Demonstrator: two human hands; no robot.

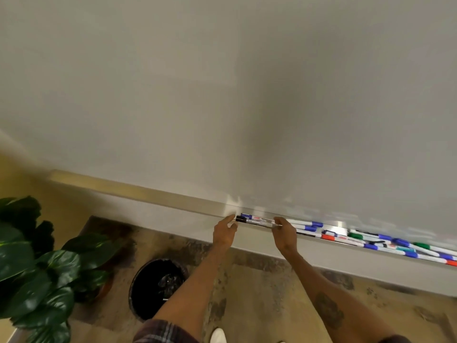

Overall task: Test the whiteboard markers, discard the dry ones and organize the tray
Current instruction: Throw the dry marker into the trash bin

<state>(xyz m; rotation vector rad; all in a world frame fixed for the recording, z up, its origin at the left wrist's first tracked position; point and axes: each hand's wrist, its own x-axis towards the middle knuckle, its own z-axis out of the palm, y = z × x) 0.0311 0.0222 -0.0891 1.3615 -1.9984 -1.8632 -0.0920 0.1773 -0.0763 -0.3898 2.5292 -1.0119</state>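
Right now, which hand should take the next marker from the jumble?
Right: the right hand is nearer the jumbled blue, green and red plastic markers; the left hand is farther left.

White markers with black and blue caps (257, 221) lie aligned at the left end of the long silver tray (342, 226). Blue-, green- and red-capped markers (385, 241) lie jumbled further right.

No text can be read. Printed labels with small red marks are seen on the barrels of the whiteboard markers (262, 221), but they are blurred beyond reading.
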